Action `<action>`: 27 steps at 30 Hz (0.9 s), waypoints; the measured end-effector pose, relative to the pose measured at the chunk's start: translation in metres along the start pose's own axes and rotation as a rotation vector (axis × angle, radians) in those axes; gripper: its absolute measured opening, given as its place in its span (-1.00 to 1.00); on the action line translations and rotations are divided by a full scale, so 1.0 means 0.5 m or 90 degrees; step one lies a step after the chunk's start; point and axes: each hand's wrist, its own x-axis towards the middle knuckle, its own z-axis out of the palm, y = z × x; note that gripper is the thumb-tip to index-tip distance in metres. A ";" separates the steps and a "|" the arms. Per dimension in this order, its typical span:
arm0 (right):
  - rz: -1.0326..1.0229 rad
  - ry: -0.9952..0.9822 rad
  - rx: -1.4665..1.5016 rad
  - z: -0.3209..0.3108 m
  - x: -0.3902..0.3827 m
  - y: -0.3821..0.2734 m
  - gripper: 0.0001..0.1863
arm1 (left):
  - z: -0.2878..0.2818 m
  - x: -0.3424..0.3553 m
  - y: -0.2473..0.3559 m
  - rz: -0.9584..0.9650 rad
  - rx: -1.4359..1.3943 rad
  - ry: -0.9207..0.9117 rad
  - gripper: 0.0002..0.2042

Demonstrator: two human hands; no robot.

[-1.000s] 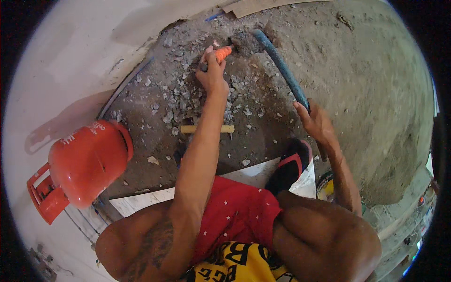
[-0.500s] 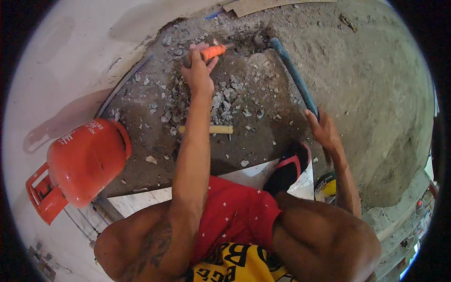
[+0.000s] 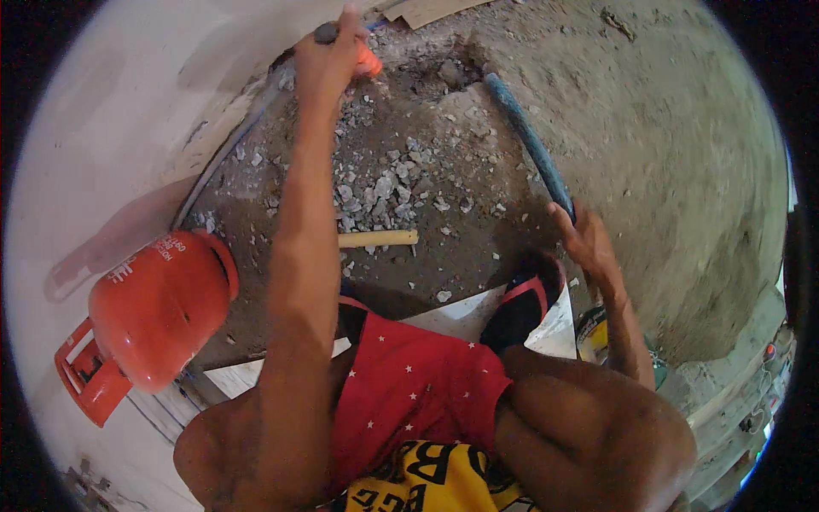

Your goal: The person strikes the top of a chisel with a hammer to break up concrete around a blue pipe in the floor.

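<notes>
My left hand (image 3: 327, 61) is closed on a chisel-like tool with an orange grip (image 3: 368, 60) and a dark end, held above broken grey rubble (image 3: 384, 183) at the upper edge of the floor by the wall. My right hand (image 3: 589, 243) grips a long blue-grey pipe-like bar (image 3: 525, 128), whose far end is beside a rough hollow (image 3: 452, 75) in the dirt. A short yellow stick (image 3: 377, 239) lies between my forearms, below the rubble.
A red gas cylinder (image 3: 166, 307) lies on its side by the white wall (image 3: 111, 128). Cardboard (image 3: 431, 12) lies at the top. A white board (image 3: 439, 316) is under my sandalled feet (image 3: 520, 307). A yellow-and-black round object (image 3: 595, 340) sits beside my right foot.
My left hand has moved up and to the left with the orange tool, away from the hollow. My right hand and the bar have shifted slightly right and down.
</notes>
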 end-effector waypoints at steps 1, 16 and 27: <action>0.004 -0.011 0.002 -0.001 0.001 0.001 -0.40 | 0.005 0.019 -0.023 0.018 0.085 -0.019 -0.54; 0.035 -0.032 0.005 -0.005 -0.003 -0.020 -0.38 | 0.068 0.088 -0.070 -0.038 0.071 -0.270 -0.57; 0.028 -0.004 -0.011 -0.006 -0.004 -0.016 -0.38 | 0.041 0.055 -0.049 0.016 0.259 -0.340 -0.51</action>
